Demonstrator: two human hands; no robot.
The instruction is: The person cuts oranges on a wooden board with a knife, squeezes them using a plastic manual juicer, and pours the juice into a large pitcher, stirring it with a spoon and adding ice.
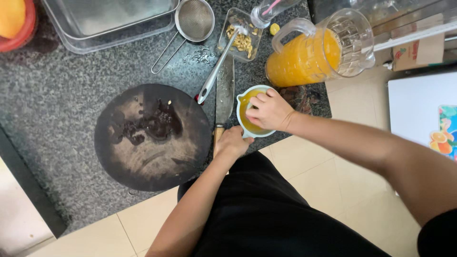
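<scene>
Head view is showing a dark speckled stone counter (pixel 57 109) with most of the juicing kit spread across it.

Largest to smallest:
- Clear trays (pixel 114 21) are sitting stacked at the far edge, nothing visible in them.
- Round dark cutting board (pixel 152 137) is lying wet and stained, with one seed and dark pulp smears on it. No fruit left on the board, so cutting is looking finished.
- Glass pitcher (pixel 319 47) is standing at the far right, well over half full of orange juice. Bulk of the pressing is looking done.
- Knife (pixel 223 93) is lying flat between board and bowl, blade pointing away from the person.
- Mesh strainer (pixel 193 21) is resting by the trays, apart from the pitcher and not in use.
- Small clear dish (pixel 243 35) is holding seeds and pulp scraps, with a ladle (pixel 216 71) lying with its head in it.
- Small pale bowl (pixel 254 112) is sitting at the near counter edge, just in front of the pitcher, with orange liquid in it.

Hands:
- Right hand (pixel 269 112) is reaching over the bowl, fingers curled and pinching something small and pale against the inside; can't tell what it is.
- Left hand (pixel 233 143) is closed against the bowl's near rim, steadying it; it's also lying over the knife handle, so exact contact is unclear.

Judgement: late stage. What's left is getting this last bowlful into the pitcher, then cleanup.
</scene>
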